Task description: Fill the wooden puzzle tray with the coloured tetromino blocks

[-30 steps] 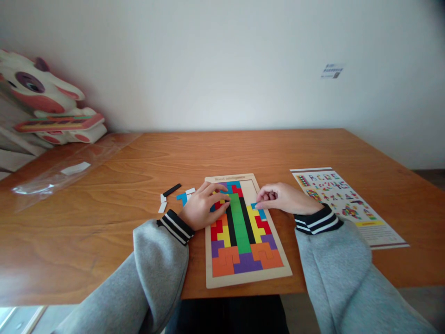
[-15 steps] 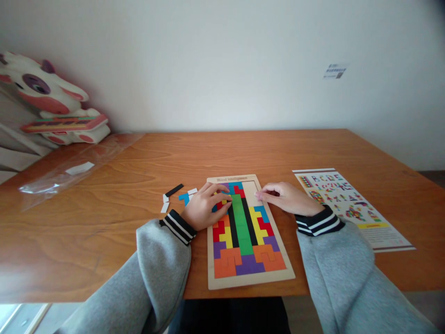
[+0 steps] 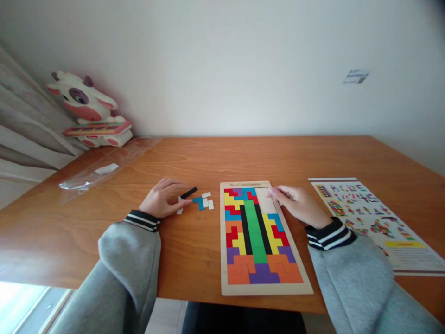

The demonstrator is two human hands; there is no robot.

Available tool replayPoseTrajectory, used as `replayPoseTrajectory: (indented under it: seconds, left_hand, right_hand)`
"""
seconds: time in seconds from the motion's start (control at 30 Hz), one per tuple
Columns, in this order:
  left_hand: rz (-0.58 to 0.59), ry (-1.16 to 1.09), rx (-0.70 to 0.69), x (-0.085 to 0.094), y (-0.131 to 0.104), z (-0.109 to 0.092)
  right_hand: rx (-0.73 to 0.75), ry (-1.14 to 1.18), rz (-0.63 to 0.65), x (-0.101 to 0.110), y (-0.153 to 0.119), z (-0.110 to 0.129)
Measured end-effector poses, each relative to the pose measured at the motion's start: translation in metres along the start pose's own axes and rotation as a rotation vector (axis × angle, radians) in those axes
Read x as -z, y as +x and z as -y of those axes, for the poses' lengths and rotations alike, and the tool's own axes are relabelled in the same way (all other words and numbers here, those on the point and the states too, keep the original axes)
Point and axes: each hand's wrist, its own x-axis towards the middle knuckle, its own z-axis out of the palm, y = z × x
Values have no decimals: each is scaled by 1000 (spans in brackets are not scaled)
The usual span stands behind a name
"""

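My left hand (image 3: 163,199) lies over the table with its fingers spread, beside a black bar-shaped piece (image 3: 189,193). The thumb reaches toward a blue puzzle piece (image 3: 199,202) and several small white pieces (image 3: 210,204); whether it touches any is unclear. Partly behind the fingers lies another white piece (image 3: 180,211). A wooden puzzle board (image 3: 267,289) holds coloured block pieces, with a green column between two black bars. Its upper right corner shows a bare section (image 3: 264,200). There, my right hand (image 3: 295,202) is closed, thumb and fingers at the board's right rim.
A printed pattern sheet (image 3: 375,208) lies to the right, partly under my right sleeve. A clear plastic bag (image 3: 86,178) rests at the far left, before a cow-shaped toy keyboard (image 3: 97,116) and a curtain (image 3: 31,134). The wall (image 3: 243,69) closes off the back.
My left hand has left the board and moved left to the loose pieces. My right hand stays at the board's upper right. The view has turned slightly left.
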Motion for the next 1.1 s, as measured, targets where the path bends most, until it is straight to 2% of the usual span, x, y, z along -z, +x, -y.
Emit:
replayPoseTrajectory:
  seconds: [0.1, 0.23, 0.37, 0.7, 0.93, 1.1]
  left_hand:
    - [75, 16, 96, 10, -16, 18]
    - [117, 38, 126, 8, -23, 25]
    - [126, 40, 111, 1, -19, 18]
    - [64, -43, 36, -4, -15, 1]
    - [55, -48, -27, -13, -13, -6]
    - [61, -86, -54, -13, -10, -15]
  right_hand:
    - [-47, 117, -12, -4, 2, -3]
    - [-117, 260, -64, -6, 6, -4]
    - [-159, 363, -107, -6, 8, 1]
    - [-203, 630, -107, -10, 9, 0]
    - [-274, 847, -65, -10, 10, -1]
    - [-278, 893, -42, -10, 11, -2]
